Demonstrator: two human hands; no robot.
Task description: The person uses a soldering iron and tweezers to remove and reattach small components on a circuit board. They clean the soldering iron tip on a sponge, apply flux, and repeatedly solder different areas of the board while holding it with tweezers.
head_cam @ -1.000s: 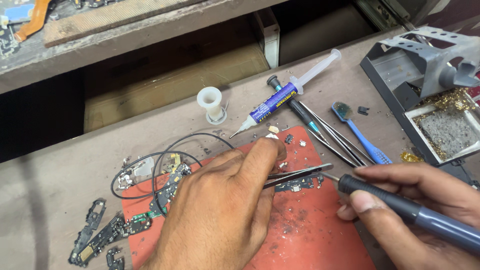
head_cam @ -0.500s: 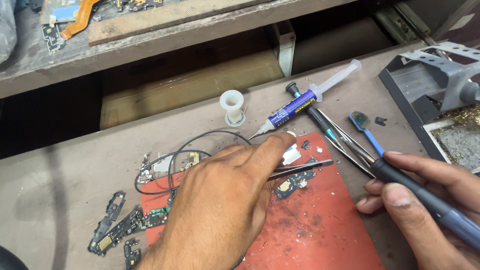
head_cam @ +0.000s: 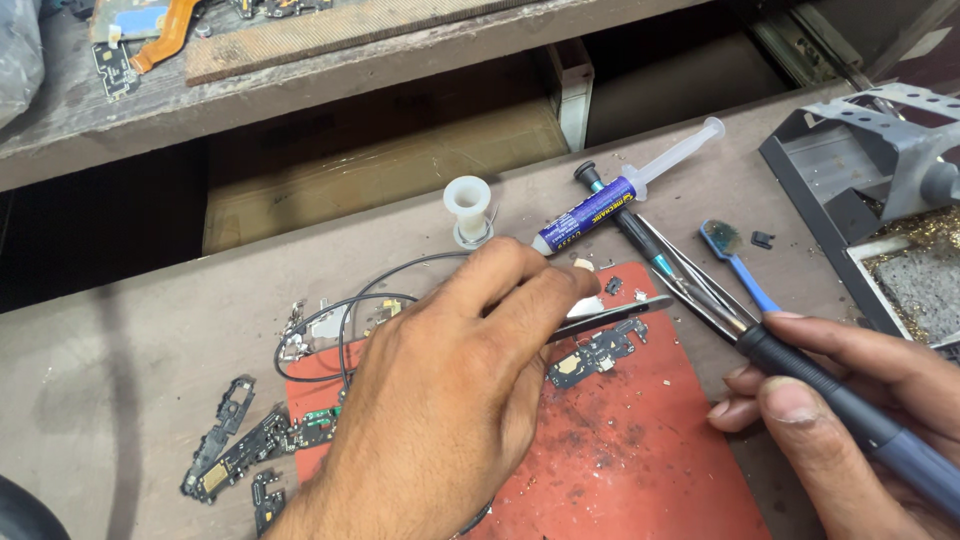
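Observation:
My left hand (head_cam: 450, 400) lies over the red work mat (head_cam: 620, 450) and grips metal tweezers (head_cam: 615, 315) whose tips point right, just above a small dark circuit board (head_cam: 590, 358) on the mat. My right hand (head_cam: 850, 400) holds a soldering iron (head_cam: 850, 405) with a dark grip and grey-blue handle; its tip (head_cam: 690, 290) points up-left near the mat's upper right corner, apart from the board. A flux syringe (head_cam: 620, 200) with a blue label lies beyond the mat.
A white spool (head_cam: 467, 205) stands behind the mat. Black cables (head_cam: 340, 320) and several small board pieces (head_cam: 240, 450) lie at the left. A blue brush (head_cam: 735, 262) and a grey iron stand with sponge tray (head_cam: 880, 200) sit at the right. A shelf edge (head_cam: 300, 90) runs behind.
The view has shifted, so the objects sit further right and lower in the frame. The soldering iron tip has drawn back to the right, away from the small board. The tweezers stay over the board.

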